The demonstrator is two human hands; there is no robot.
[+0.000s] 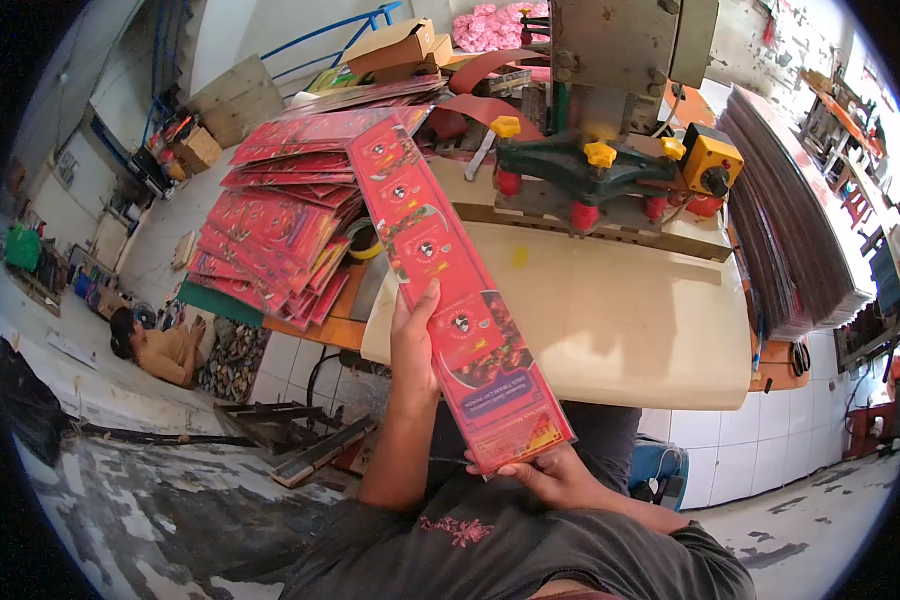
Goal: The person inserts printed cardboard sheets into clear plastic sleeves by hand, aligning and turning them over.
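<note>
A long red printed packaging strip is held slantwise in front of me, its lower end near my chest. It carries repeated round logos, food pictures and a purple label. My left hand grips its left edge around the middle, thumb on top and fingers hidden behind. With the thumb over the bottom edge, my right hand pinches the lower end. The strip's far end reaches in front of a tall, uneven pile of similar red printed sheets on the left.
A heat-press-like machine with yellow knobs stands ahead over a cream work surface. On the right rises a tall stack of flat sheets, with scissors near its foot. A yellow tape roll lies by the pile. Another person sits far left.
</note>
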